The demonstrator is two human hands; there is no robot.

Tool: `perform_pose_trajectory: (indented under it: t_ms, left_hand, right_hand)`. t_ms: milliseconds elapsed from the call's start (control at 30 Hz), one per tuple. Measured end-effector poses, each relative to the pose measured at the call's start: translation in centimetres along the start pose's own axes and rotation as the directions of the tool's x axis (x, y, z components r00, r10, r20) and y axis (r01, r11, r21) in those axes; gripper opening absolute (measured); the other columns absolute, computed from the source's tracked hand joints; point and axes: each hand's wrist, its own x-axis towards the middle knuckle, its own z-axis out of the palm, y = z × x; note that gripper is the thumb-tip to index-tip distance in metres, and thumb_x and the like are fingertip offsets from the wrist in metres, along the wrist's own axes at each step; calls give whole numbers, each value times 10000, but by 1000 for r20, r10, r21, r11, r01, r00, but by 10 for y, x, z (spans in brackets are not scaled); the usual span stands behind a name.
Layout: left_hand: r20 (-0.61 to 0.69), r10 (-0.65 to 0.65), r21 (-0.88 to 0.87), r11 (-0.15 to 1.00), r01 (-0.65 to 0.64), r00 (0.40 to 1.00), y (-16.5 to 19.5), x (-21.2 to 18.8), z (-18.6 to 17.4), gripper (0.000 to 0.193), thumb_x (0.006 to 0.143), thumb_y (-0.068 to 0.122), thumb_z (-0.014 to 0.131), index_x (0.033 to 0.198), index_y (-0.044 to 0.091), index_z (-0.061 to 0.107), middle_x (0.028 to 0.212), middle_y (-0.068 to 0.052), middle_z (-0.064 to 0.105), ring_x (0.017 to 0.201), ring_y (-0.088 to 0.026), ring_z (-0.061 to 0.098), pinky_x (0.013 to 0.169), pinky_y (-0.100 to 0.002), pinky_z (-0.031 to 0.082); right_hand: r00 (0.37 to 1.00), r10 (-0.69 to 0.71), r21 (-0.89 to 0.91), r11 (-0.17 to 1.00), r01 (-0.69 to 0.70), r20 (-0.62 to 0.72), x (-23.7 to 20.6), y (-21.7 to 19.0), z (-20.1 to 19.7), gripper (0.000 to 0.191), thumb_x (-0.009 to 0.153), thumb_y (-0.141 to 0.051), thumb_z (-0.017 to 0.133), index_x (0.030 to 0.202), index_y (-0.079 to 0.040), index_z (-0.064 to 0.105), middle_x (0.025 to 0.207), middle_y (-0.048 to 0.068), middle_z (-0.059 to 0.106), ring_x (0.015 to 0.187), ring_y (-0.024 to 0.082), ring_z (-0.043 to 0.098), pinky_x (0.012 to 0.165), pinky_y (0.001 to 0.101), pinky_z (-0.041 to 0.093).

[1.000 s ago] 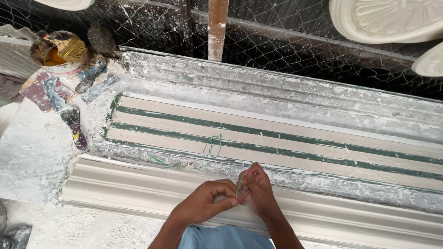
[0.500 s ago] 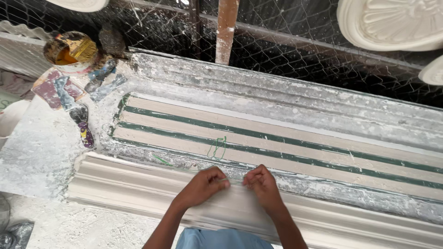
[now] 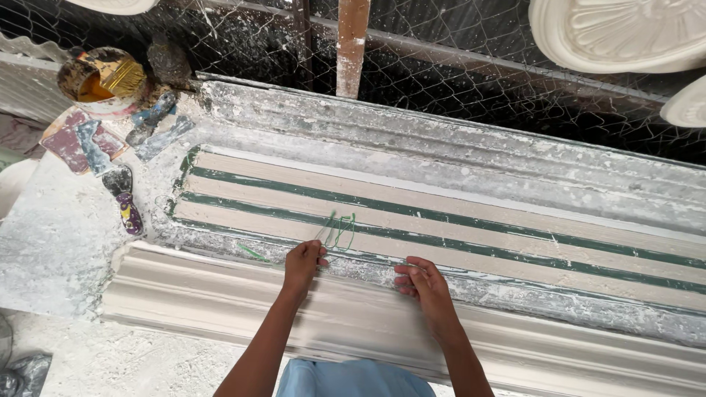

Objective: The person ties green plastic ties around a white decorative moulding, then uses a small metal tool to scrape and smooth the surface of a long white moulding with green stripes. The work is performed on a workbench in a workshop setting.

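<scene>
My left hand (image 3: 303,263) is at the near edge of the long mould (image 3: 441,220), fingers curled together and pinching the lower ends of a thin green wire loop (image 3: 340,229). The loop lies flat on the pale mould surface, running up and away from my fingertips, just across the nearest dark green stripe (image 3: 456,246). A short loose green strand (image 3: 254,252) lies just left of that hand on the crusted mould lip.

My right hand (image 3: 423,283) is a bit apart to the right, on the same plaster-crusted lip. Fingers bent and drawn in, tips pressed to the lip. Cannot tell if anything is pinched in it; nothing visible between the fingers. The two hands are not touching.

Mould: long trough, left end closed, running off frame right. Pale bands alternate with dark green stripes lengthwise. Far wall is grey, rough, caked white.

Near side, right under my forearms: a white cast cornice (image 3: 220,294) lying parallel to the mould, stepped profile. Bit of light blue clothing (image 3: 353,378) at bottom edge.

Left of the mould: plaster-dusted bench (image 3: 51,242) with a few putty knives (image 3: 125,202), blades smeared, one handle dark and multicoloured. Behind them a tin (image 3: 92,81) with orange liquid and a brush standing in it.

Back: wire mesh (image 3: 456,81) with a splattered upright post (image 3: 351,44). Top right, white plaster ceiling rosette (image 3: 625,33), partly cut off by the frame.
</scene>
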Motion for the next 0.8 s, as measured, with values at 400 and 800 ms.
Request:
perform_pose_trajectory:
  t_ms: [400, 800]
  left_hand:
    - [283, 599, 826, 245, -508, 749, -27, -37, -22, 109, 961, 173, 628, 973, 68, 658, 1003, -132, 630, 892, -321, 648, 749, -453, 545]
    - [448, 665, 714, 135, -687, 597, 12, -61, 1, 109, 860, 78, 636, 967, 72, 651, 1058, -115, 638, 995, -324, 626, 800, -447, 502]
  right_hand:
    - [993, 109, 63, 992, -106, -44, -2, 36, -9, 297, 1031, -193, 498, 1259, -39, 607, 1116, 115, 720, 949, 175, 679, 838, 337, 556]
    - [985, 42, 25, 999, -47, 170, -4, 69, -20, 354, 1129, -270, 510, 1232, 32, 664, 973, 182, 674, 838, 219, 631, 768, 368, 562]
